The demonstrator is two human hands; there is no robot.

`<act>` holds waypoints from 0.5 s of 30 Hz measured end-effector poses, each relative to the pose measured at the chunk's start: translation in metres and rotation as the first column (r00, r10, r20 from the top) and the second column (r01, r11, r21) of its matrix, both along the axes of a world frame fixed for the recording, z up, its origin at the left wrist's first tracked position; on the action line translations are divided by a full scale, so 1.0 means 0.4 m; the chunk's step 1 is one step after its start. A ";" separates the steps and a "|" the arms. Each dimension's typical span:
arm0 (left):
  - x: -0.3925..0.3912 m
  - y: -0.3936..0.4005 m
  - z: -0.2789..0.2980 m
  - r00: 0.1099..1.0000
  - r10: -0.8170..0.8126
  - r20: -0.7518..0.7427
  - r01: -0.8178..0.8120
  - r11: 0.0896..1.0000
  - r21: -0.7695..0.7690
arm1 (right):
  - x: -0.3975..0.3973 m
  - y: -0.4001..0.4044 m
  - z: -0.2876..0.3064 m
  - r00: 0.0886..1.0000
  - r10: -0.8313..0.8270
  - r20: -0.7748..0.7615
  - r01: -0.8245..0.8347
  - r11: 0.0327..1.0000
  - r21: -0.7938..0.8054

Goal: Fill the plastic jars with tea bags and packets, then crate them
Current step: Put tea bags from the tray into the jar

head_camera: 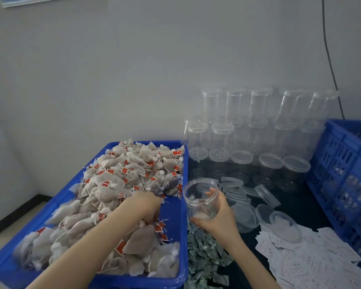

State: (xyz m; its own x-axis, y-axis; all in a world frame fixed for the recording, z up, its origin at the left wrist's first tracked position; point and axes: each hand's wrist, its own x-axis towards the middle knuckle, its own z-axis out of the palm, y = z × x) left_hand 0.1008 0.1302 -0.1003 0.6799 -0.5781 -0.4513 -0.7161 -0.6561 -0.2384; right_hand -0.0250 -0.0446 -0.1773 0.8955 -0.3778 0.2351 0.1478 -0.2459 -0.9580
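Observation:
A clear plastic jar [198,195] without a lid is tilted toward me, with my right hand [218,215] gripping its lower half beside the blue tray. A tea bag or two lie at its bottom. My left hand [144,207] reaches down into the blue tray [182,205], fingers curled into the pile of grey tea bags [113,184] with red tags. What the fingers hold is hidden. Small green-grey packets [204,257] are heaped below the jar, and white packets [300,257] are spread at the right.
Stacked empty lidded jars [258,126] stand against the wall at the back right. Loose clear lids [248,197] lie on the dark table behind the jar. A blue slatted crate [342,174] stands at the far right.

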 end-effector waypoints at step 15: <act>0.039 0.013 0.014 0.974 0.095 -0.204 -0.213 0.676 -0.705 | 0.000 0.003 -0.009 1.000 0.001 -0.029 -0.001 1.000 0.015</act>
